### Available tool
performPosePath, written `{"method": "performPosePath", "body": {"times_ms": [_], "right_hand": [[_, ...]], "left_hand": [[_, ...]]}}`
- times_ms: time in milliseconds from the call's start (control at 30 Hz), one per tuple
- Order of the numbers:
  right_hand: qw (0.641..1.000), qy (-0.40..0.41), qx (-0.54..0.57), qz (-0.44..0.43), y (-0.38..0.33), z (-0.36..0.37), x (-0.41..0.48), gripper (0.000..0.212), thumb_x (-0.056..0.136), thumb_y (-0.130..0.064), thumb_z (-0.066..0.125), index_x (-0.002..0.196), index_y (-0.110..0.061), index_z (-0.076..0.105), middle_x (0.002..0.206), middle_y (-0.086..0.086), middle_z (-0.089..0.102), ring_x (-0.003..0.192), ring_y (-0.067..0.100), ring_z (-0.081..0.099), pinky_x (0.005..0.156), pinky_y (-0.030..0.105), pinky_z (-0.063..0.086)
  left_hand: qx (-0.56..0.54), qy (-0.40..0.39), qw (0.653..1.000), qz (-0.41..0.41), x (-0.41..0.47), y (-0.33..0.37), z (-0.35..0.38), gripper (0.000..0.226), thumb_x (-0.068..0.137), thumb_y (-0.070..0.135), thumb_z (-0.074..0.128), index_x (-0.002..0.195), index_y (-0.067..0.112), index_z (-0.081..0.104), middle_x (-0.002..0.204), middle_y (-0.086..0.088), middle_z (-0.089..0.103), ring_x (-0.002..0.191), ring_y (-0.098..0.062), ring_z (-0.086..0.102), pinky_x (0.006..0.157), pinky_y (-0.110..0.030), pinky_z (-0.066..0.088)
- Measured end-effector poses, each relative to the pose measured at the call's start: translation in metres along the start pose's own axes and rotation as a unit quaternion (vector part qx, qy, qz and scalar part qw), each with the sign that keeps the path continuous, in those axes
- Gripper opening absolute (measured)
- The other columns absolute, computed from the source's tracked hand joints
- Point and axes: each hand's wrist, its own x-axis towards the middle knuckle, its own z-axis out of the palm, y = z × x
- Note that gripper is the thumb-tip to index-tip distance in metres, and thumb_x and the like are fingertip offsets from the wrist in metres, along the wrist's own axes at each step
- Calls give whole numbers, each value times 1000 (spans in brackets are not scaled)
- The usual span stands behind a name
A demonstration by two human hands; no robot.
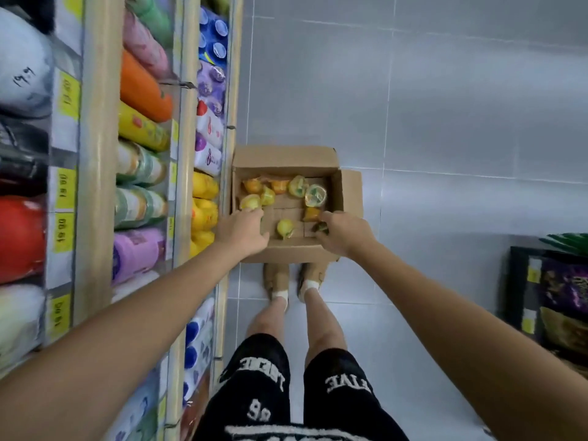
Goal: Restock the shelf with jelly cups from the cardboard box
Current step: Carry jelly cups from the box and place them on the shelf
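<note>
1. Roughly midway at best, by my judgement: the cardboard box stands open on the tiled floor with about nine jelly cups lying loose in it, so much of the restocking seems left to do.
2. Most cups bunch along the box's far wall. One pale-yellow cup sits alone close to the near wall, between the two hands.
3. The left hand reaches over the box's near-left corner, fingertips against a yellow cup there and thumb spread away along the near wall. Whether it actually grips that cup I cannot tell.
4. The right hand is at the box's near-right corner, fingers and thumb curled round a small greenish cup, which sits low inside the box, not lifted out.
5. The shelf stands just beside the box's left side, its rows crowded with packets. Which slot takes the cups, and whether any are placed there, I cannot make out.
6. Left to do, as I judge it: lift the cups out, carry them to the shelf, and return for the rest.
</note>
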Motion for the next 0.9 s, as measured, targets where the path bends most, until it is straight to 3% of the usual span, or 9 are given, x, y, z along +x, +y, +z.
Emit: {"method": "performPosePath", "body": {"times_ms": [200, 400, 533, 733, 900], "right_hand": [[999, -7, 33, 20, 35, 69, 84, 33, 95, -35, 46, 122, -17, 54, 111, 8, 63, 102, 30, 59, 80, 42, 53], [994, -37, 62, 81, 80, 157, 161, 38, 92, -32, 48, 127, -15, 51, 116, 9, 59, 111, 29, 54, 86, 39, 50], [991, -31, 79, 105, 109, 209, 204, 38, 92, -33, 49, 124, -13, 50, 114, 9, 57, 108, 30, 54, 84, 41, 50], [984, -36, 101, 143, 144, 274, 251, 52, 92, -35, 52, 137, -14, 39, 128, 11, 48, 116, 32, 49, 92, 43, 48], [978, -44, 121, 165, 160, 309, 279, 68, 90, -35, 56, 148, -15, 25, 147, 14, 32, 128, 37, 42, 101, 46, 43]], "left_hand": [[-47, -19, 999, -18, 85, 10, 80, 48, 89, 41, 55, 132, 20, 48, 130, -4, 55, 118, -27, 54, 87, -34, 45], [-78, -91, 993, 12, 176, 26, 184, 47, 88, 43, 56, 126, 17, 48, 128, -3, 52, 118, -28, 50, 93, -40, 45], [-91, -89, 991, 33, 233, 31, 234, 58, 89, 41, 55, 141, 20, 38, 140, -3, 46, 127, -26, 45, 101, -40, 40], [-90, -79, 990, 75, 307, 34, 295, 68, 91, 40, 56, 149, 24, 25, 152, -1, 31, 137, -24, 34, 106, -40, 35], [-86, -65, 981, 160, 355, 46, 334, 74, 90, 31, 62, 151, 19, 22, 157, 0, 18, 142, -23, 22, 112, -41, 30]]}}
